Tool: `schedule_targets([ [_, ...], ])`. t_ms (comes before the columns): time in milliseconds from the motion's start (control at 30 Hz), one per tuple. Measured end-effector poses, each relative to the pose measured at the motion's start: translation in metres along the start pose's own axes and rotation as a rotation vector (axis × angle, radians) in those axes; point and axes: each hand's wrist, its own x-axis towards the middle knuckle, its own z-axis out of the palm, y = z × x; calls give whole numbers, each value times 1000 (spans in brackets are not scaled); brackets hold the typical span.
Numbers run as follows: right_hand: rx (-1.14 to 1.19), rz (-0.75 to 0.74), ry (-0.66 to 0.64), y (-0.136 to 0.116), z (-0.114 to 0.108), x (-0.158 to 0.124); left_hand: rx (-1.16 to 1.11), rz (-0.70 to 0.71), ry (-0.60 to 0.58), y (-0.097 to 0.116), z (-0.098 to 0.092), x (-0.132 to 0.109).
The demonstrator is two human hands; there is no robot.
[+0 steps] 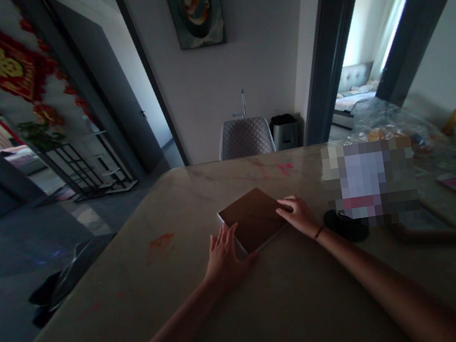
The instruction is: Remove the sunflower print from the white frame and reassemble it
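Observation:
A brown notebook [255, 218] with pale page edges lies at an angle on the table, closed. My left hand [226, 253] has its fingers along the notebook's left side and its thumb at the near edge, gripping that corner. At the right corner, my right hand [297, 215] pinches the edge, thumb toward the cover and fingers along the far side. A thin dark band circles my right wrist. Whether any fingers reach beneath the notebook is hidden.
The stone-patterned table [181, 319] carries red smears. A round black object [346, 225] sits right of my right hand, near a blurred-out item [363, 180]. Clear plastic bags [394, 119] pile at the far right. A grey quilted chair [246, 137] stands behind the table.

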Motion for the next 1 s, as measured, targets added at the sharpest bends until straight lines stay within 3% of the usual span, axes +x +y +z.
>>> schedule_targets([
  [167,-55,-40,-34,-9,3,-7,42,-54,-10,2,-1,0],
  [333,-214,-164,-92,-30,-4,-13,93,-84,55,0,-3,2],
  [500,-348,-272,-182,-48,-10,-13,122,75,10,-7,-9,6],
  [633,-274,-282,-229,-50,-6,-18,124,125,-53,-11,-13,6],
  [1000,-109,-220,-271,-39,9,-24,123,151,-46,-11,-14,9],
])
